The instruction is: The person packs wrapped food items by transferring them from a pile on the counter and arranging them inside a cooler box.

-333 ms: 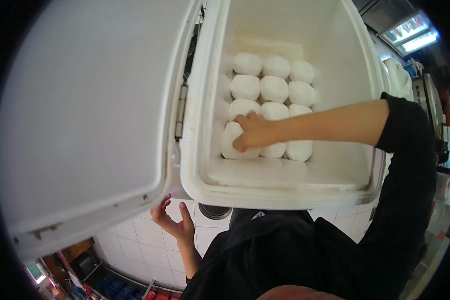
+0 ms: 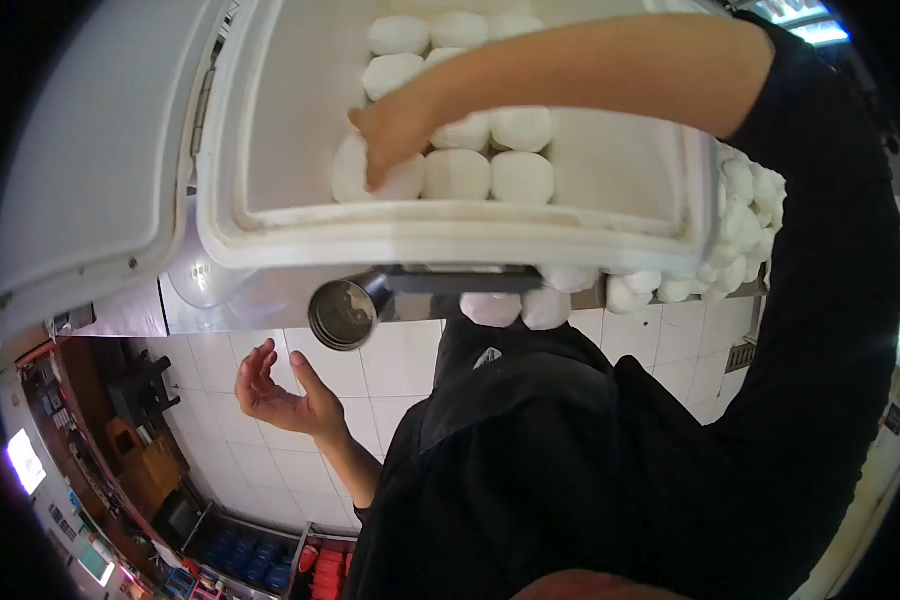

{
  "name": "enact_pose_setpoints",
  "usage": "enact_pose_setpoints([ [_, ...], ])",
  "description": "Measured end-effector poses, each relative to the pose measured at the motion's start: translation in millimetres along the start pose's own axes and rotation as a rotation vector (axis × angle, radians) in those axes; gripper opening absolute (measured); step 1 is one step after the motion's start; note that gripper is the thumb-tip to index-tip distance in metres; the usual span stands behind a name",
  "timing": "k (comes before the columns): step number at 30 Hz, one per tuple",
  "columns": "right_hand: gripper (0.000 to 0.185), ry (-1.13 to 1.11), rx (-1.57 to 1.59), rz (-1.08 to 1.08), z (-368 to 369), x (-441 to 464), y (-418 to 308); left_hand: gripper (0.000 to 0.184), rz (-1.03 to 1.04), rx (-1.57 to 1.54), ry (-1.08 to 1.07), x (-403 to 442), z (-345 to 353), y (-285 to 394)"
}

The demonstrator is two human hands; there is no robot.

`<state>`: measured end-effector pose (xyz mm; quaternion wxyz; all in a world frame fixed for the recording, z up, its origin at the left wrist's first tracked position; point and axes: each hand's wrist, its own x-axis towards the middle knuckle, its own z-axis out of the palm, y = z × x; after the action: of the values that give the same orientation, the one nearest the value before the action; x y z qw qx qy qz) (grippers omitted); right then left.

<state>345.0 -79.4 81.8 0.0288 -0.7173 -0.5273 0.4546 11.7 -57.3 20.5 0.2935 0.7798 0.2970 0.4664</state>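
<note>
My right hand (image 2: 398, 130) reaches down into a white lidded box (image 2: 450, 235). Its fingers and thumb curl around a white coconut-like ball (image 2: 348, 172) in the front left corner, which the hand partly covers. Rows of similar white balls (image 2: 457, 175) sit on the box floor, and my forearm hides some of them. Below the box's front edge, my left hand (image 2: 282, 395) hangs in the air. Its fingers are bent and the thumb stands apart, with nothing held.
The box's lid (image 2: 90, 150) stands open on the left. A metal cylinder (image 2: 343, 315) with a dark bar lies in front. More white balls (image 2: 740, 215) are piled at the right, and a clear dome (image 2: 205, 265) is at the left. White tiles (image 2: 400, 360) cover the floor.
The view has shifted, so the box appears higher and farther left, bringing the metal cylinder and the pile into sight. My right hand stays at the same corner ball; my left remains open.
</note>
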Motion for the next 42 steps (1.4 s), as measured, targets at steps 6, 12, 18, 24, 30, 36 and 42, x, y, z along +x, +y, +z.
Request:
enact_pose_setpoints([
  [6, 0.068, 0.108, -0.364, -0.279, -75, -208, -62, 0.027, 0.022, -0.123, -0.245, -76, 33, 75],
  [12, 0.039, 0.998, -0.006, 0.078, 88, -338, 104, 0.032, -0.198, -0.363, -0.644, -143, 132, 157],
  [18, 0.084, 0.775, -0.463, 0.331, 164, -289, 209, 0.080, 0.504, 0.020, -0.718, -91, 257, 226],
  [24, 0.068, 0.996, -0.269, 0.131, 165, -309, 204, 0.095, 0.342, 0.391, -1.129, -57, 305, 231],
  [30, 0.068, 1.307, 0.314, -0.470, 172, -340, 190, 0.097, 0.301, -0.003, -0.877, -75, 275, 247],
  [36, 0.080, 1.107, -0.078, -0.488, 177, -353, 153, 0.123, 0.472, -0.276, -0.593, -88, 263, 266],
  [42, 0.104, 1.051, 0.662, -0.788, 182, -358, 156, 0.104, 0.549, -0.114, -0.535, -74, 219, 308],
])
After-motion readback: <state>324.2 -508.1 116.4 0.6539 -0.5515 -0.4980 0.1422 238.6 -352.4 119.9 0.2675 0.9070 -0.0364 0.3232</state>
